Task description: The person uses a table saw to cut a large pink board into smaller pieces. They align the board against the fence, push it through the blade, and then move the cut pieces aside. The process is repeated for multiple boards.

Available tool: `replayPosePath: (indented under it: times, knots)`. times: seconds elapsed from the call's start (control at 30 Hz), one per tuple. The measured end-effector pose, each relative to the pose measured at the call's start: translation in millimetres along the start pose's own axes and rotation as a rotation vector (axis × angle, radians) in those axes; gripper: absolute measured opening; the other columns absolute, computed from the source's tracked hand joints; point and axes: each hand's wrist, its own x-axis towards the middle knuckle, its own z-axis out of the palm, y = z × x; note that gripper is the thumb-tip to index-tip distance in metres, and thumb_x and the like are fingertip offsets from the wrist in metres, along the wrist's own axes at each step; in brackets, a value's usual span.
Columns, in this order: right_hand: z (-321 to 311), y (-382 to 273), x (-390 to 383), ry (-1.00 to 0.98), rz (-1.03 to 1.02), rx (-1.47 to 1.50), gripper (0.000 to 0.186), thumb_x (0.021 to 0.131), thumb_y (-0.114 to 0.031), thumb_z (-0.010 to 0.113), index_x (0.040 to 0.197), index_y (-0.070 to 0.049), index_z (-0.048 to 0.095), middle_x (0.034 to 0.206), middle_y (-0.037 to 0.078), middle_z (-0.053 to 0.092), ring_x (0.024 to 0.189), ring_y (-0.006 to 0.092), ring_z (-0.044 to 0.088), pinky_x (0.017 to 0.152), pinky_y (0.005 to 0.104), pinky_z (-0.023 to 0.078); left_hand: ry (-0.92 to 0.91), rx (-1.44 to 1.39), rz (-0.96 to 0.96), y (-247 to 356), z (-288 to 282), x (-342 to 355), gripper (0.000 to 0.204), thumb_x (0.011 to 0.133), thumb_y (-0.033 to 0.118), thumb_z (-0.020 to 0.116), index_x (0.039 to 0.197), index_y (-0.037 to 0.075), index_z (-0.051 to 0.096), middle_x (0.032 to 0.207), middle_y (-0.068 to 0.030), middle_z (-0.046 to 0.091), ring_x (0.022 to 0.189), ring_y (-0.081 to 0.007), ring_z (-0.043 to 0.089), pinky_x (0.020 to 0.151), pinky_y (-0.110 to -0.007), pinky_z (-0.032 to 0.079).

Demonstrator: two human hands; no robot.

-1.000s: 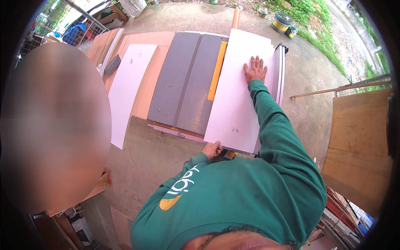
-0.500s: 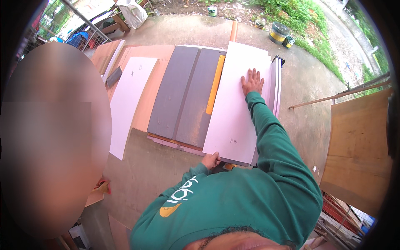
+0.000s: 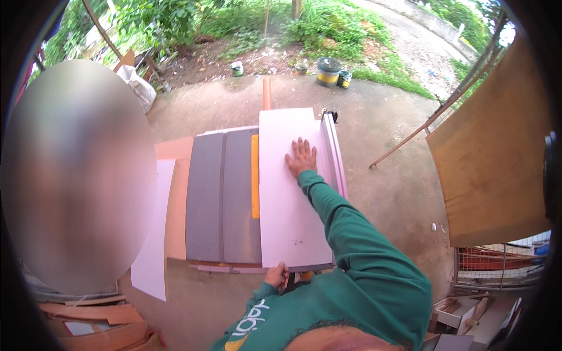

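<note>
A long white board (image 3: 293, 228) lies on a grey saw table (image 3: 205, 205), beside a yellow-orange insert strip (image 3: 255, 175). Along the board's right side runs a straight rail fence (image 3: 333, 149). My right hand (image 3: 302, 159) rests flat on the board's far half, fingers spread. At the board's near left corner is my left hand (image 3: 276, 275), its fingers closed on the edge; the fingertips are partly hidden. A small pencil mark shows near the board's near end.
Another white board (image 3: 155, 234) lies left of the table on a brownish sheet (image 3: 178, 216). A large brown panel (image 3: 492, 158) stands at the right. Buckets (image 3: 329, 71) stand at the far edge of the concrete. Wood offcuts (image 3: 105, 324) lie at lower left. A blurred patch covers the left.
The view has turned and tilted, so the table appears lower and further left. Both hands keep about the same places on the board, which shows no clear shift on the table.
</note>
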Motion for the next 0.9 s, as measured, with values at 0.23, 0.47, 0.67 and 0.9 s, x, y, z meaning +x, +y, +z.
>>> replayPosePath:
  times: [0.23, 0.47, 0.67, 0.9]
  knots:
    - [-15.5, -1.7, -7.8, -0.008, -0.008, 0.058, 0.069, 0.101, -0.05, 0.035, 0.16, -0.015, 0.026, 0.168, 0.01, 0.016, 0.155, 0.0275, 0.01, 0.125, 0.0516, 0.003, 0.041, -0.019, -0.006, -5.5, -1.4, 2.4, 0.048, 0.104, 0.048, 0.049, 0.091, 0.004, 0.063, 0.07, -0.0013, 0.06, 0.049, -0.0094, 0.047, 0.042, -0.027, 0.033]
    - [-16.4, -1.3, -4.7, -0.013, -0.028, 0.098, 0.07, 0.101, -0.049, 0.036, 0.159, -0.013, 0.025, 0.168, 0.012, 0.015, 0.155, 0.0293, 0.01, 0.124, 0.0522, 0.003, 0.135, -0.093, 0.1, -10.4, 12.6, -2.8, 0.048, 0.106, 0.044, 0.046, 0.089, 0.001, 0.061, 0.068, -0.0037, 0.061, 0.05, -0.0113, 0.051, 0.044, -0.027, 0.039]
    - [-9.8, 5.0, -2.5, -0.012, -0.069, 0.072, 0.071, 0.101, -0.05, 0.034, 0.16, -0.011, 0.024, 0.168, 0.014, 0.014, 0.155, 0.0316, 0.008, 0.122, 0.0571, 0.002, 0.402, 0.004, 0.337, -12.1, 65.4, -16.7, 0.045, 0.106, 0.039, 0.046, 0.089, 0.0, 0.06, 0.068, -0.0062, 0.063, 0.05, -0.0124, 0.054, 0.045, -0.028, 0.044]
    - [-6.9, 6.1, -0.8, -0.054, -0.095, 0.109, 0.074, 0.1, -0.05, 0.035, 0.159, -0.008, 0.024, 0.167, 0.017, 0.013, 0.155, 0.0342, 0.005, 0.12, 0.061, 0.0, 0.504, 0.003, 0.346, -29.1, 98.8, -0.5, 0.045, 0.106, 0.038, 0.048, 0.089, -0.002, 0.06, 0.07, -0.009, 0.065, 0.05, -0.014, 0.055, 0.045, -0.032, 0.045]
